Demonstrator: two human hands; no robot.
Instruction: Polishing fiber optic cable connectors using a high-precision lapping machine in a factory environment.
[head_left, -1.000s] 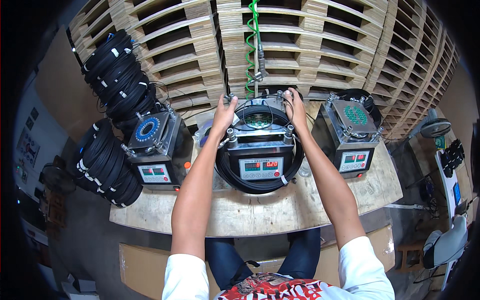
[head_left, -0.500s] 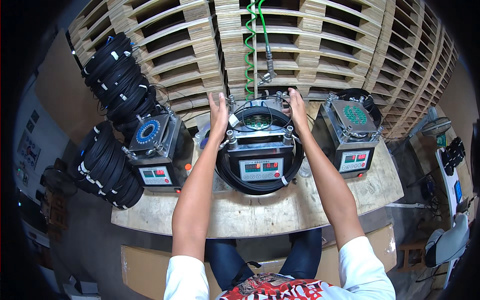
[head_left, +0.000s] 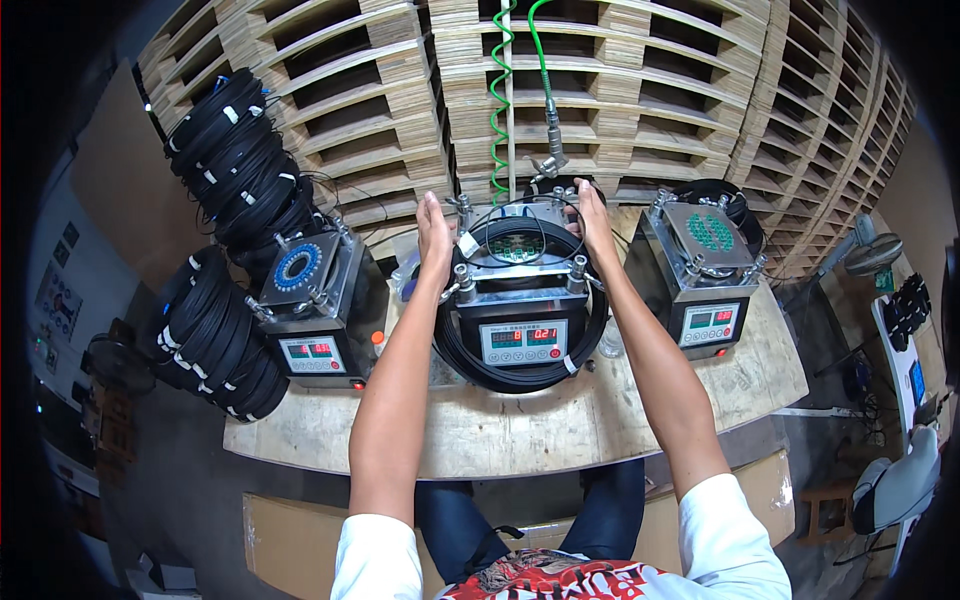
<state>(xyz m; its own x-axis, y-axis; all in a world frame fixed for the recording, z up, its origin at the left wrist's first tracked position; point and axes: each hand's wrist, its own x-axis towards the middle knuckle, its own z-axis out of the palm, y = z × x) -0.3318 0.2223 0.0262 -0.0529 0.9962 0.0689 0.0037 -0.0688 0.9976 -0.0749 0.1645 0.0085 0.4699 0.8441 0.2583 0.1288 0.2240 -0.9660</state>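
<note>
A grey box machine with a red digit panel [head_left: 523, 343] stands in the middle of the wooden bench [head_left: 500, 430]. A large coil of black cable [head_left: 520, 368] lies looped around it. My left hand [head_left: 433, 238] rests flat against the coil at the machine's back left corner, fingers straight. My right hand [head_left: 592, 222] lies on the coil at the back right corner. Whether the fingers grip the cable is unclear. A round green part [head_left: 516, 248] sits on the machine's top inside the loop.
Similar machines stand left [head_left: 313, 300] and right [head_left: 705, 270] on the bench. Stacks of black cable coils [head_left: 225, 275] hang at the left. A green spiral hose with a metal nozzle [head_left: 548, 150] dangles above. Stacked wooden pallets [head_left: 640, 90] fill the back.
Both hands have slid further back along the coil to the machine's rear corners. The hanging nozzle has swung to the right.
</note>
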